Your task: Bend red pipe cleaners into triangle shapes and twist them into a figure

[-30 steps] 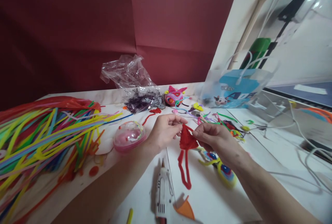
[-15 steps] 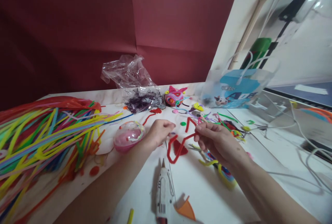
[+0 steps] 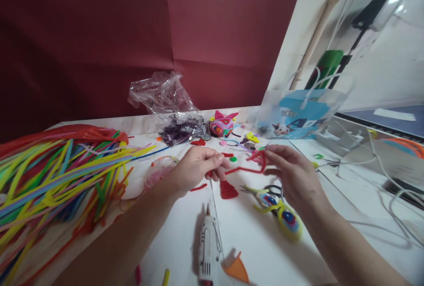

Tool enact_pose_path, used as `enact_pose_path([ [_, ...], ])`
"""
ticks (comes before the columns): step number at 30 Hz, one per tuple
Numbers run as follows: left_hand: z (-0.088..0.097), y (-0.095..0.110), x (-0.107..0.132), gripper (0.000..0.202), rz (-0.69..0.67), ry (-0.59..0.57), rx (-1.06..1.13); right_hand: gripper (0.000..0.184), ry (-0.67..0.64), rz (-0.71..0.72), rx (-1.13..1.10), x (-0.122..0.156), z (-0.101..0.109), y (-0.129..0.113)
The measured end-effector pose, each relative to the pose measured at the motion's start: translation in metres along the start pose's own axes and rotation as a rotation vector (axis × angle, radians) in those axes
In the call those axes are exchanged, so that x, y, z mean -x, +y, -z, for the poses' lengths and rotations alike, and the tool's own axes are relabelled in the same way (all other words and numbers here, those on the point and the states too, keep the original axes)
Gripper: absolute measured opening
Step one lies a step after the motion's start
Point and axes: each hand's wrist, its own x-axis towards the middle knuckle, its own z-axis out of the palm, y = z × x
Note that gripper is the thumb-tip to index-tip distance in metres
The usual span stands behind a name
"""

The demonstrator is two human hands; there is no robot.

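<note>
Head view, red stem (image 3: 251,171), purple strands (image 3: 183,131) in bag (image 3: 162,92)

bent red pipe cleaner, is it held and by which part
The right hand pinches the red pipe cleaner by a bend; the left hand seems to pinch it too, exact spot hidden.

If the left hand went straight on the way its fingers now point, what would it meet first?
Most likely the bent red strip held in the right hand: it spans the gap just ahead of the left hand. Depth is hard to judge here.
</note>
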Motion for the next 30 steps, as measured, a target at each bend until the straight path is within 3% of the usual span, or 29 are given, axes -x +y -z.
enact_pose_path([
  [2, -0.002, 0.001, 0.002, 0.024, 0.023, -0.013, -0.057, 0.024, 0.076, 0.241, 0.105, 0.006, 0.0, -0.004],
  [3, -0.004, 0.001, 0.003, 0.023, 0.03, -0.027, -0.086, 0.021, 0.019, 0.268, 0.144, 0.01, -0.001, -0.005],
  [5, -0.009, 0.001, 0.006, 0.023, 0.031, -0.078, -0.134, 0.019, -0.155, 0.177, 0.235, 0.019, -0.005, -0.008],
  [7, -0.015, 0.003, 0.009, 0.025, 0.024, -0.127, -0.157, 0.019, -0.409, 0.04, 0.239, 0.027, -0.009, -0.009],
  [9, -0.019, 0.006, 0.011, 0.025, 0.026, -0.151, -0.129, 0.019, -0.524, -0.042, 0.19, 0.03, -0.012, -0.009],
  [16, -0.011, 0.015, 0.012, 0.013, 0.026, -0.061, 0.079, 0.015, -0.399, -0.122, 0.018, 0.024, -0.006, -0.011],
  [22, -0.009, 0.01, 0.009, 0.016, 0.071, -0.014, 0.253, 0.016, -0.458, -0.166, -0.031, 0.023, -0.005, -0.014],
  [28, -0.019, 0.008, 0.01, 0.017, 0.102, -0.019, 0.158, 0.019, -0.605, -0.156, 0.047, 0.026, -0.003, -0.01],
  [30, -0.019, 0.008, 0.011, 0.021, 0.117, -0.047, 0.198, 0.02, -0.587, -0.169, 0.052, 0.025, -0.002, -0.01],
])
